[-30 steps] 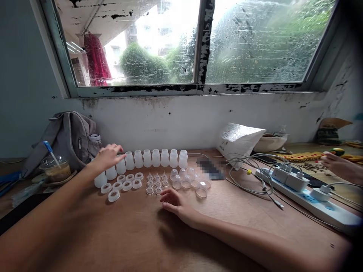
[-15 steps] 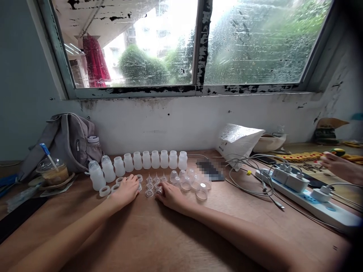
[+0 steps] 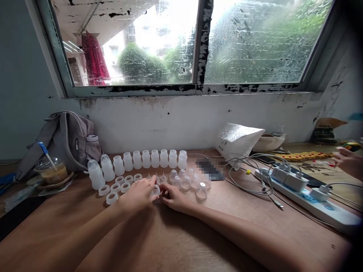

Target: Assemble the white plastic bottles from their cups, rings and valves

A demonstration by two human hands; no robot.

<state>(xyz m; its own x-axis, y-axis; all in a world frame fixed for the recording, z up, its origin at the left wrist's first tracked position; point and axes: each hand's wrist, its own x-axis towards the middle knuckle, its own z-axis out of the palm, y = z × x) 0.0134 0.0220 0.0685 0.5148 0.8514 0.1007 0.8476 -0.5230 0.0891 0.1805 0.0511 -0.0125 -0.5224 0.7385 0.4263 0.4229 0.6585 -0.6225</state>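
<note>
The left hand (image 3: 141, 193) pinches a clear teat (image 3: 155, 190) just beside the right hand (image 3: 174, 197), whose fingers curl, their grip impossible to tell; behind, two capped bottles (image 3: 96, 178) adjoin a row of open-topped bottles (image 3: 146, 160); leftward, a plastic cup (image 3: 45, 164) holds brown drink (image 3: 55, 175)

"What carries this?"
"A brown desk (image 3: 176, 245). Ten whitish bottles (image 3: 146, 160) stand in a row toward its back, clear covers (image 3: 92, 164) on the two leftmost."
"And in front of them?"
"White rings (image 3: 111, 201) lying flat, then small clear pieces (image 3: 163, 180) with pointed tips, partly hidden, then clear domes (image 3: 185, 183) grouped to their right."
"Further right?"
"A dark item (image 3: 210, 170) blurred by pixels, a pale bag (image 3: 238, 141), looping cables (image 3: 279, 205) and a white power strip (image 3: 309, 198)."
"Left end?"
"A grey backpack (image 3: 69, 141) at the back, a flat black thing (image 3: 19, 217) nearer."
</note>
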